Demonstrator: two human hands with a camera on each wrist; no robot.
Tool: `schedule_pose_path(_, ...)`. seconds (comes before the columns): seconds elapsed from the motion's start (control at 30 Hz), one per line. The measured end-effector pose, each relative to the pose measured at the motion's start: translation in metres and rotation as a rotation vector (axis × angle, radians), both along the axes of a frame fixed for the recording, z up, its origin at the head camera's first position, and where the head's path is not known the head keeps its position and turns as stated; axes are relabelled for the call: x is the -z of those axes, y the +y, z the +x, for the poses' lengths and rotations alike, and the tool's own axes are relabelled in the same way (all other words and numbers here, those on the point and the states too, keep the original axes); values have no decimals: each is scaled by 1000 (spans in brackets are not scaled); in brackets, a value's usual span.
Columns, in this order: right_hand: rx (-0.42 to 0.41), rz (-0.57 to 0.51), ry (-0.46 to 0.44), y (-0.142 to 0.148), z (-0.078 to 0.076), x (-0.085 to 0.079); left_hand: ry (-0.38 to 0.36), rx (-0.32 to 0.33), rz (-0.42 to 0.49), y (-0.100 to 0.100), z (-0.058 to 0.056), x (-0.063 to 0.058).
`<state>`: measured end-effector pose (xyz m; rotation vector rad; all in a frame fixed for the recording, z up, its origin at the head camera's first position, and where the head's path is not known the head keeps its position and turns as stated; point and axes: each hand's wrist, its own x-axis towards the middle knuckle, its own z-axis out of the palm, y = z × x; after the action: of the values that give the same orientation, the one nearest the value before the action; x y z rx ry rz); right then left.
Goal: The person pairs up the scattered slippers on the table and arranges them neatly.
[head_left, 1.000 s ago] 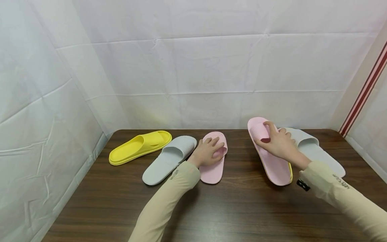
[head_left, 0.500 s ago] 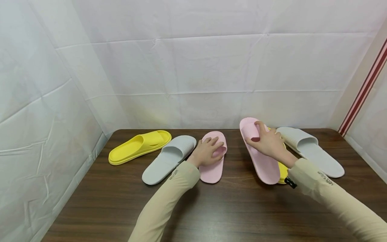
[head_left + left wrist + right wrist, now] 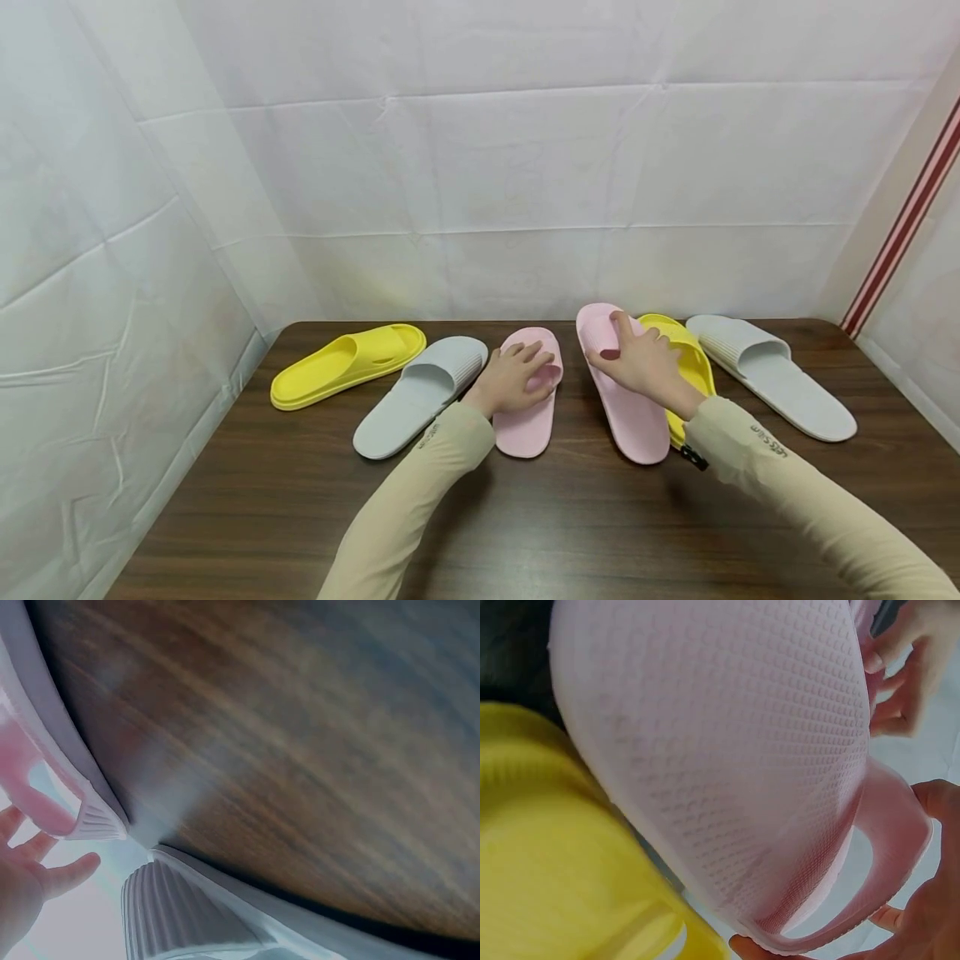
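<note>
r hand [image 3: 641, 367] grips 1 lt pink slipper [image 3: 633, 421] w/ bumpy footbed [image 3: 712, 727].

Over the last second, the right hand [image 3: 641, 362] has carried the right pink slipper [image 3: 633, 425] left, nearer the left pink one [image 3: 522, 432], uncovering much of the right yellow slipper [image 3: 696, 367].

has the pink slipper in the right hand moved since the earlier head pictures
Yes, leftward: the pink slipper in the right hand is farther from the gray slipper at far right, which has stayed put.
</note>
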<state>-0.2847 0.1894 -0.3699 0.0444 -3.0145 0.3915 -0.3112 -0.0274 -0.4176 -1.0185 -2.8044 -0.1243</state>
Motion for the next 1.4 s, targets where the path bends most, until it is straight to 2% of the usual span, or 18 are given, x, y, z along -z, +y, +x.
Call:
schedule_pose_path(0.2,2,33,14,-6,-1,10,2,10,14,-1,2,0)
schedule_pose_path(0.4,20,31,-21,-9,-3,18,0,11,21,-1,2,1)
schedule_pose_path(1.07,45,0,-120,-15,-8,26,-9,-5,-5,1,0,6)
schedule_pose_path(1.4,71,43,-141,-20,-17,32,-11,-10,-7,1,-2,7)
